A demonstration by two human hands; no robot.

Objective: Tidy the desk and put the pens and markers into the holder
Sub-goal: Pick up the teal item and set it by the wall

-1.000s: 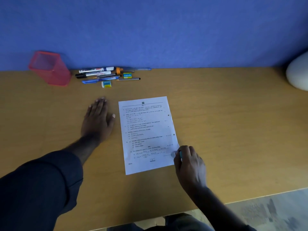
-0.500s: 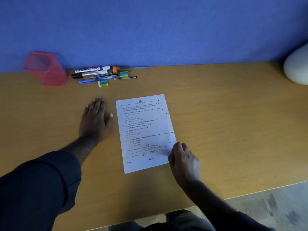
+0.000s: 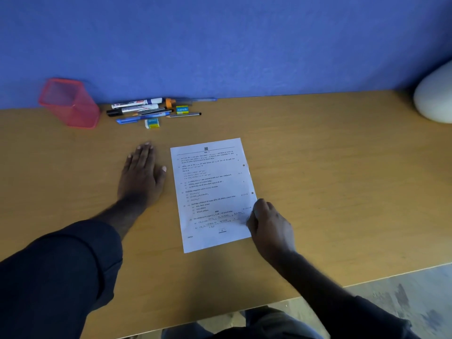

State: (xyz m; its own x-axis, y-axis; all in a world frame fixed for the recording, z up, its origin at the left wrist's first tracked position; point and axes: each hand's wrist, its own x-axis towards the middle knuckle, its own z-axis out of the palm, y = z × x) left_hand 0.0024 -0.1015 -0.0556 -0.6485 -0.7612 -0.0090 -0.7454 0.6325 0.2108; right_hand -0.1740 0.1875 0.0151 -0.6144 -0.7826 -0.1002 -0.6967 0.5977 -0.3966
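Against the blue partition at the far left of the worktop [image 3: 318, 167], a loose cluster of pens and markers [image 3: 144, 110] lies flat, all with their long axes running roughly left to right, parallel to the wall. Among them are two white-barrelled markers, a blue pen [image 3: 137, 119] on the near side of the pile, a dark pencil [image 3: 184, 115] at the right end, an orange-capped item and two small erasers [image 3: 152, 123]. Just beside the cluster, on its left, stands the red mesh holder [image 3: 71, 104], upright and open at the top; it looks empty, though its floor is not clearly visible. Nearer the person, and well apart from the pile, the left hand [image 3: 141, 176] rests palm down and flat on the bare wood, fingers together and pointing away toward the pens, grasping nothing. To its right lies a printed sheet of paper [image 3: 210, 189], slightly skewed. The right hand [image 3: 267, 225] sits curled at the sheet's lower right edge; whether it pinches the paper or encloses something small cannot be told. By this layout the left hand is the nearer one: the pens lie straight ahead of it and slightly left, so a forward reach meets their barrels crosswise. None are in the holder yet.
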